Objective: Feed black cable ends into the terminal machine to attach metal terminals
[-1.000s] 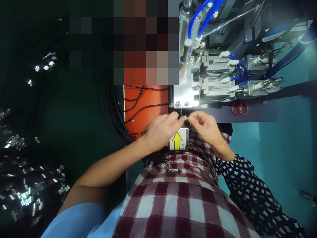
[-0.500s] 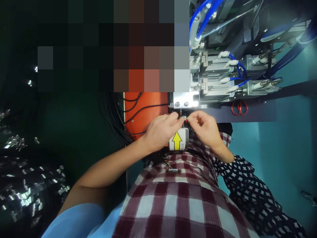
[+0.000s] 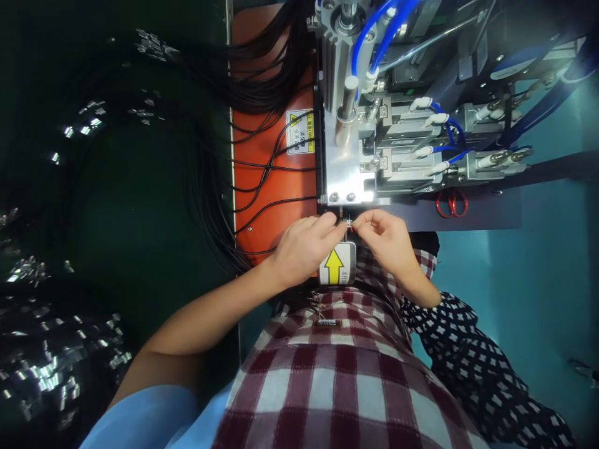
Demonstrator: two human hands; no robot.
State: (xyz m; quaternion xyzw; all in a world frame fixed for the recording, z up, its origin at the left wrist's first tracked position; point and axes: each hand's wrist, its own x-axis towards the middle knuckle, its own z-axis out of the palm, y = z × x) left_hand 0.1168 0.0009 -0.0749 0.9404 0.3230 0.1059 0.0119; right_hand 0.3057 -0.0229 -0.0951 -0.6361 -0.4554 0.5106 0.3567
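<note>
A small shiny metal piece [image 3: 349, 222] with a bit of red on it sits between the fingertips of my two hands, just below the machine's front edge. My left hand [image 3: 306, 246] is closed, its thumb and fingers pinched at the piece's left side; what lies inside that pinch is hidden. From the right, my right hand [image 3: 389, 243] pinches at the red part with thumb and forefinger, its other fingers curled. Directly beneath the fingertips is a rounded metal part with a yellow arrow label [image 3: 334, 265]. The piece is too small to name.
An orange panel [image 3: 276, 215] with black cables [image 3: 262, 81] crossing it lies left of the machine. Metal cylinders [image 3: 412, 168] with blue air hoses [image 3: 452, 131] stand ahead. Red-handled scissors [image 3: 452, 203] lie right. Bundled cables with shiny ends [image 3: 60, 368] are at far left.
Both hands stay almost where they were, still pinching at the small metal piece. The upper-left area, blocked out earlier, now shows cables and the machine.
</note>
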